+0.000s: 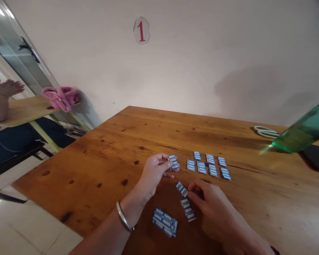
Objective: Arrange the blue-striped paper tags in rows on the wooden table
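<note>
"How many strips (201,167) lay in rows beyond the pile (163,222), rightward?"
"Seven; one more sat just right of it."
"Hands?"
"Left hand (155,169), outstretched beyond it, pinched one; right hand (208,198), knuckles up, pinched another."

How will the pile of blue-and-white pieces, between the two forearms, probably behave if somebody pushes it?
The pile may spread rather than move as one, since its edges look uneven. Each piece is probably light: the left hand pinches a similar piece. Rolling or tipping seems unlikely, because it lies flat on the table.
</note>
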Tool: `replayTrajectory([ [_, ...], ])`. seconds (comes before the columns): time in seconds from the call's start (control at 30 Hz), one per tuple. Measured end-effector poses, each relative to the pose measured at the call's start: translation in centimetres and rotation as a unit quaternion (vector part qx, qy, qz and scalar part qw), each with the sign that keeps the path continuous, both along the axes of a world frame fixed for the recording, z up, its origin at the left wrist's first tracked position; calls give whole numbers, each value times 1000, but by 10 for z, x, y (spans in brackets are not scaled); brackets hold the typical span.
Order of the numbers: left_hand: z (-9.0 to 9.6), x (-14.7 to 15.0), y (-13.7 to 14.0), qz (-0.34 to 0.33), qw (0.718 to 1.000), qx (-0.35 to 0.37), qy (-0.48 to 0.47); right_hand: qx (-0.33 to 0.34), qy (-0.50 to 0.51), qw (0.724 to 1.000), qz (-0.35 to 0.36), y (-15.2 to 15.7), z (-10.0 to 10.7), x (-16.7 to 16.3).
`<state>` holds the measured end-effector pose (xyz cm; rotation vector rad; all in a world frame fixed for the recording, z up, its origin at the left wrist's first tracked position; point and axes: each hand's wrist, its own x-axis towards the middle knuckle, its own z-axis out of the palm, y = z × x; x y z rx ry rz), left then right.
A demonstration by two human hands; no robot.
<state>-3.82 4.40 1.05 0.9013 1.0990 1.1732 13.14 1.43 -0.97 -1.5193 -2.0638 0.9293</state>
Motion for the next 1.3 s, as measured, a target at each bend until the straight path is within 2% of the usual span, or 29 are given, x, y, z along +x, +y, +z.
replayTrajectory([
  [0.07,0,1,0,2,1000,3,-4,38,-25,999,24,-9,1,-9],
  [0.17,1,1,0,8,1000,1,-6,53,-74,991,93,-24,3,-24],
  [0.27,-1,1,1,4,1000,-2,-9,63,-133,981,125,-34,3,-37],
  [0.4,-2,1,1,-5,1000,1,-12,56,-112,982,144,-35,-5,-40],
  [0.63,1,0,-1,0,1000,5,-11,20,6,997,78,-19,-9,-25],
  [0.73,2,-1,-1,-2,1000,10,-9,25,-16,996,83,-16,-7,-21],
  [0.8,2,-1,-1,-1,1000,12,-9,45,-51,995,69,-16,-8,-20],
  [0.93,1,-1,0,4,1000,10,-7,140,-90,986,7,-19,-9,-22],
  [1.0,0,-1,1,4,1000,8,-7,160,-104,981,47,-24,-7,-25],
  [1.1,-1,-1,1,1,1000,6,-8,148,-140,970,130,-31,-4,-32],
  [1.3,0,0,1,0,1000,3,-9,101,-169,966,168,-37,-2,-38],
])
